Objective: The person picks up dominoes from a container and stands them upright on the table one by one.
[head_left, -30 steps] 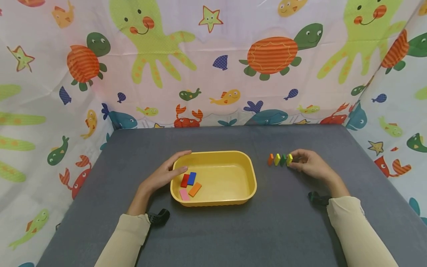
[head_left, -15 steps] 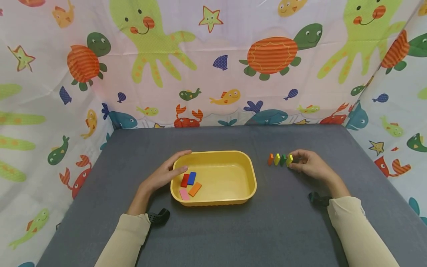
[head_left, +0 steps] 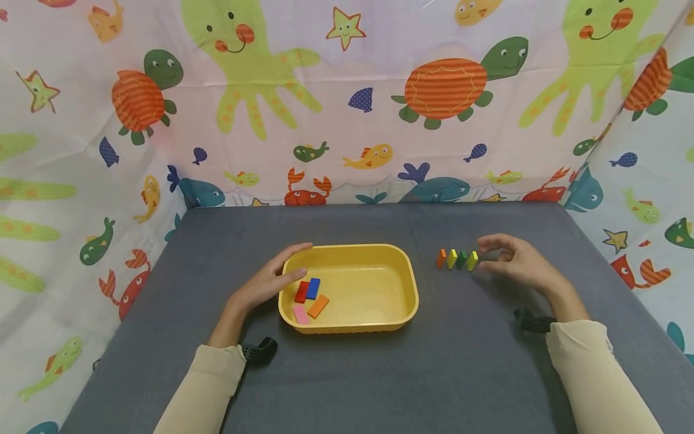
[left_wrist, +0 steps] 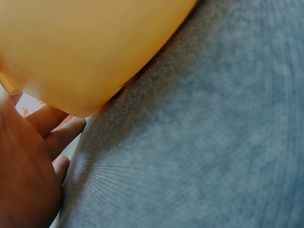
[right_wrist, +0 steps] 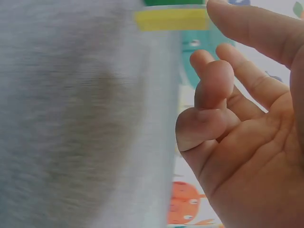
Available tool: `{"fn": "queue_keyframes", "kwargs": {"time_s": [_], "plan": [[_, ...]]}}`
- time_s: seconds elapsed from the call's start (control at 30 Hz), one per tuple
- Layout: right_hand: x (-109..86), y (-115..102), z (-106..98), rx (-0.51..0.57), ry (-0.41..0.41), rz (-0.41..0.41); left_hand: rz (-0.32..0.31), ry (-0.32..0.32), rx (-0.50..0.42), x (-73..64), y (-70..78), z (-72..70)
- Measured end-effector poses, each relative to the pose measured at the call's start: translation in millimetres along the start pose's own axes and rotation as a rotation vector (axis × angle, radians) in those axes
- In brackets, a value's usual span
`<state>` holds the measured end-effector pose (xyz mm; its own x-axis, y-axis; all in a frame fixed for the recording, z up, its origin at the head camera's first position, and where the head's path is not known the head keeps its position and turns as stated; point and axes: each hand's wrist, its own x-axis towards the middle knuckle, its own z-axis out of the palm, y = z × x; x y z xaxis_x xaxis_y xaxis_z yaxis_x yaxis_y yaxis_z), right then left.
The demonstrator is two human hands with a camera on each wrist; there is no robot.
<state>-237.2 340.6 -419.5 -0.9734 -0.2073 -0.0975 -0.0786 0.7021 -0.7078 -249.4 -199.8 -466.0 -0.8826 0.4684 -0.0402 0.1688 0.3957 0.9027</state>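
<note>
A yellow plastic tray (head_left: pixel 368 295) sits mid-table in the head view. My left hand (head_left: pixel 265 281) holds its left end, thumb over the rim and fingers along the outside wall. Inside lie a red domino (head_left: pixel 302 292), a blue domino (head_left: pixel 313 288), an orange domino (head_left: pixel 318 306) and a pink domino (head_left: pixel 301 314). To the right of the tray, an orange domino (head_left: pixel 441 258), a yellow domino (head_left: pixel 452 258), a green domino (head_left: pixel 461 260) and another yellow domino (head_left: pixel 472 261) stand upright in a spaced row. My right hand (head_left: pixel 515 263) hovers beside that last one, fingers apart and holding nothing.
The dark grey tabletop (head_left: pixel 379 386) is bordered at the back and both sides by a cloth printed with sea animals (head_left: pixel 336 120). Black wrist straps (head_left: pixel 261 351) show at both sleeves.
My right hand has let go of the end yellow domino and drawn back to the right, leaving it standing. My left hand stays on the tray.
</note>
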Motion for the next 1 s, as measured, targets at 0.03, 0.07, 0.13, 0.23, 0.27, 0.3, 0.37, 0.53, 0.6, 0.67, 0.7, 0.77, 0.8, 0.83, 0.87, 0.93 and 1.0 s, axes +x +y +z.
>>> {"fn": "queue_keyframes", "kwargs": {"time_s": [0.03, 0.07, 0.13, 0.23, 0.27, 0.3, 0.37, 0.53, 0.6, 0.67, 0.7, 0.77, 0.8, 0.83, 0.87, 0.93, 1.0], "plan": [[-1.0, -3, -3, -0.005, 0.012, -0.01, -0.004, 0.001, -0.004, 0.1, 0.3, -0.1], [-2.0, -8, -5, -0.007, 0.022, -0.023, -0.003, 0.0, -0.001, 0.0, 0.7, -0.4], [-3.4, -18, -9, -0.001, 0.042, -0.052, 0.0, -0.001, -0.001, 0.1, 1.1, -0.8], [-3.6, -36, -11, 0.002, 0.058, -0.094, 0.002, 0.003, 0.007, 0.0, 1.7, -1.0], [-3.2, -42, -10, 0.002, 0.058, -0.11, 0.001, 0.006, 0.012, 0.0, 1.7, -0.9], [-2.6, -49, -10, -0.001, 0.056, -0.128, 0.0, 0.008, 0.012, 0.1, 1.7, -0.8], [-1.0, -63, -8, -0.001, 0.045, -0.172, -0.001, 0.012, 0.014, 0.1, 1.5, -0.3], [5.5, -97, 2, 0.037, 0.009, -0.274, -0.005, 0.013, 0.017, -0.4, 0.4, 0.7], [10.5, -111, 6, 0.04, -0.011, -0.311, -0.006, 0.012, 0.02, -1.1, 0.3, 0.6], [16.5, -124, 10, 0.034, -0.034, -0.356, -0.009, 0.015, 0.019, -1.2, 0.6, 0.0], [19.7, -130, 13, 0.035, -0.046, -0.376, -0.009, 0.016, 0.02, -1.0, 0.7, -0.3], [25.9, -142, 19, 0.037, -0.07, -0.412, -0.006, 0.017, 0.023, -0.6, 0.7, -1.0], [28.6, -147, 23, 0.038, -0.079, -0.422, -0.003, 0.018, 0.027, -0.2, 0.6, -1.4], [31.0, -152, 26, 0.041, -0.09, -0.429, -0.002, 0.017, 0.029, 0.2, 0.3, -1.6], [33.2, -157, 31, 0.045, -0.102, -0.434, -0.002, 0.015, 0.032, 0.6, 0.0, -1.6], [37.3, -166, 40, 0.047, -0.128, -0.444, 0.0, 0.011, 0.035, 1.1, -0.7, -1.6], [41.1, -173, 50, 0.049, -0.157, -0.453, 0.0, 0.006, 0.032, 1.7, -0.9, -1.2]]}}
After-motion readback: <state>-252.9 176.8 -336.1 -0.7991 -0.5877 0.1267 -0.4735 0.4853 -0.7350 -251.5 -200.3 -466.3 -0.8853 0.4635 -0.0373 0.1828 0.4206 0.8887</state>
